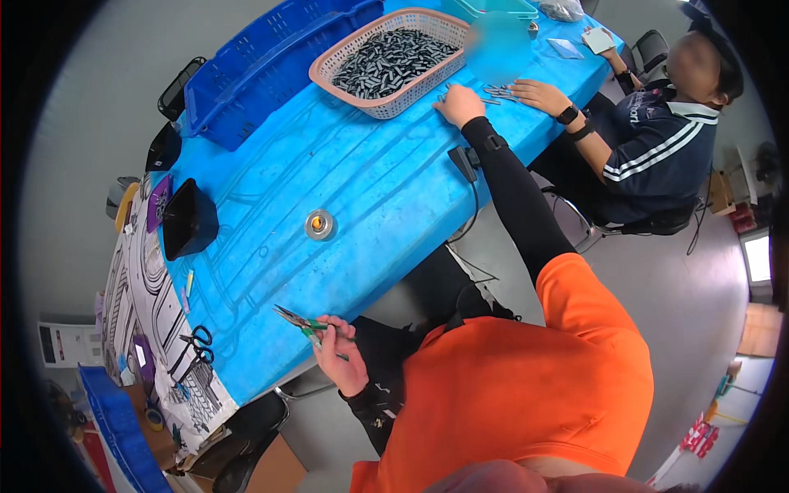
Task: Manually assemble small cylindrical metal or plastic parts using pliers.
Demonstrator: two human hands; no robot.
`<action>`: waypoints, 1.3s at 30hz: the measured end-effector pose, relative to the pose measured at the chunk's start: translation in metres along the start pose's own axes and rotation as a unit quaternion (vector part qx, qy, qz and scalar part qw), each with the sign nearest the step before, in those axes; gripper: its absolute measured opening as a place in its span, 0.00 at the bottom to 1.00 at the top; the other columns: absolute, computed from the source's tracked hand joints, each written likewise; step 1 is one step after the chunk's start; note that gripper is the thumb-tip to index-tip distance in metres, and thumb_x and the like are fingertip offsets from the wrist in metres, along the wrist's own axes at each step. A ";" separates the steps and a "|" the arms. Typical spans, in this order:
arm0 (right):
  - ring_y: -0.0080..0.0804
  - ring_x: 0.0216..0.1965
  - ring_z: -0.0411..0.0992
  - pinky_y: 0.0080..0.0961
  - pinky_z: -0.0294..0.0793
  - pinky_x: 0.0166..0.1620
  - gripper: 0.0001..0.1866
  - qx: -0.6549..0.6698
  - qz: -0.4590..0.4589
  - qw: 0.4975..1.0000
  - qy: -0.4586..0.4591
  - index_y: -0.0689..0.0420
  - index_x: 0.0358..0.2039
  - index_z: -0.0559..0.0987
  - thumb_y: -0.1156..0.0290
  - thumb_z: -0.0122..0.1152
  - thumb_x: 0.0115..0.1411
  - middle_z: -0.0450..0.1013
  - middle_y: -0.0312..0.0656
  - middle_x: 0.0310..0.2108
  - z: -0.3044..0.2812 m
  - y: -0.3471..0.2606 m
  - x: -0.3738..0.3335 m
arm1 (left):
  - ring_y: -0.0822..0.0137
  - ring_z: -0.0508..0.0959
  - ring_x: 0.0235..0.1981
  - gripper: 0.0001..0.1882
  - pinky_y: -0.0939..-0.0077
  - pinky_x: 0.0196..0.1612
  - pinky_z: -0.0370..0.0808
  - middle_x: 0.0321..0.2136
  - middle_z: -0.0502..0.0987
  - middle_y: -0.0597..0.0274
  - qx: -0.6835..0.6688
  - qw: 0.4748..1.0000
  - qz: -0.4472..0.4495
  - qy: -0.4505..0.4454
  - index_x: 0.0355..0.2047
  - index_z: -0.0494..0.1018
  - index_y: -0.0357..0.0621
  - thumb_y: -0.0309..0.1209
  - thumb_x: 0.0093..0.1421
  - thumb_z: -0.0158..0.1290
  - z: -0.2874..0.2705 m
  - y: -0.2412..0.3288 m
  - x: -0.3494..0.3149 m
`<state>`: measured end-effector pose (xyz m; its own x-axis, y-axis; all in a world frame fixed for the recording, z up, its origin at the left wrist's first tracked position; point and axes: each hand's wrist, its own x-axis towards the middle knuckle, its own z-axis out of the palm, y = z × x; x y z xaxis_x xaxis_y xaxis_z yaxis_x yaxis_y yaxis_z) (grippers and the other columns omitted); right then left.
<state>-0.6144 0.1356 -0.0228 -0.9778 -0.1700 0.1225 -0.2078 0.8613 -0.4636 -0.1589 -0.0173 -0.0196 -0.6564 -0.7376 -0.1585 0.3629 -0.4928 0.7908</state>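
My left hand (pixel 341 357) is closed round the green handles of a pair of long-nosed pliers (pixel 297 318), whose jaws point up and left over the table's near edge. Stretched across the table, my right hand (pixel 462 107) has its fingers drawn together beside the pink basket (pixel 386 104). Whatever is in those fingers is too small to make out. Dark and silvery small pieces (pixel 394 62) fill the basket. Just right of my right hand, a few loose slim metal pieces (pixel 498 92) lie on the blue sheet, next to a co-worker's hand (pixel 538 96).
A small glass burner with an orange flame (pixel 319 223) stands mid-table. Blue crates (pixel 271 62) line the far side, with a black bin (pixel 189 220) at left. Scissors (pixel 200 343) lie near the left corner. A black device with a cable (pixel 464 164) hangs at the table edge.
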 end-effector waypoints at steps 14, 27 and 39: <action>0.49 0.32 0.76 0.42 0.77 0.35 0.10 -0.013 -0.176 0.983 -0.044 0.60 0.23 0.79 0.66 0.61 0.42 0.76 0.51 0.26 -0.022 0.005 -0.048 | 0.74 0.66 0.29 0.10 0.79 0.33 0.61 0.30 0.69 0.64 0.062 0.997 -0.022 -0.039 0.43 0.67 0.36 0.25 0.61 0.46 0.018 -0.001 -0.007; 0.50 0.60 0.57 0.63 0.45 0.61 0.34 -0.051 -0.330 0.941 0.062 0.59 0.49 0.68 0.48 0.62 0.49 0.65 0.51 0.49 -0.097 0.003 -0.187 | 0.75 0.66 0.26 0.09 0.81 0.30 0.65 0.28 0.67 0.64 0.200 0.979 0.042 0.006 0.42 0.65 0.38 0.25 0.61 0.48 0.000 0.003 0.009; 0.31 0.28 0.69 0.54 0.52 0.62 0.14 -0.113 -0.116 0.985 0.061 0.55 0.14 0.70 0.68 0.66 0.50 0.70 0.36 0.18 -0.098 0.025 -0.191 | 0.73 0.66 0.29 0.10 0.77 0.34 0.64 0.28 0.67 0.63 0.174 0.981 0.015 0.083 0.42 0.65 0.36 0.25 0.61 0.47 0.005 0.014 -0.004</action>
<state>-0.4304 0.2370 0.0284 -0.8918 -0.3276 0.3121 -0.4000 0.8932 -0.2053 -0.1540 -0.0188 -0.0050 -0.5217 -0.8286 -0.2031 0.1143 -0.3038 0.9458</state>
